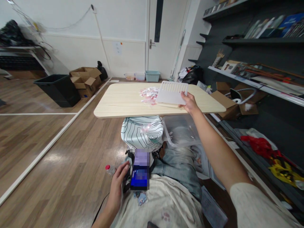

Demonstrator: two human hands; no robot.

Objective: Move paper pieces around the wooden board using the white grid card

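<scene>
My right hand (189,102) grips the right edge of a white plastic tray with a row of slots (171,94), tilted up over the table (118,100). Just left of the tray lies a loose pile of small pink and white packets (149,94), partly hidden behind it. My left hand (119,178) is low by my lap, its fingers extended and holding nothing that I can see. Beside it a phone (139,174) with a lit screen lies on my lap. A few small bluish packets (142,199) rest on my shirt below the phone.
Under the table's front edge sits a white bag with black contour lines (135,131), a pinkish packet on it. A clear plastic bin (182,142) stands to its right. A red-capped bottle (108,167) is at left. Shelves (258,80) run along the right wall.
</scene>
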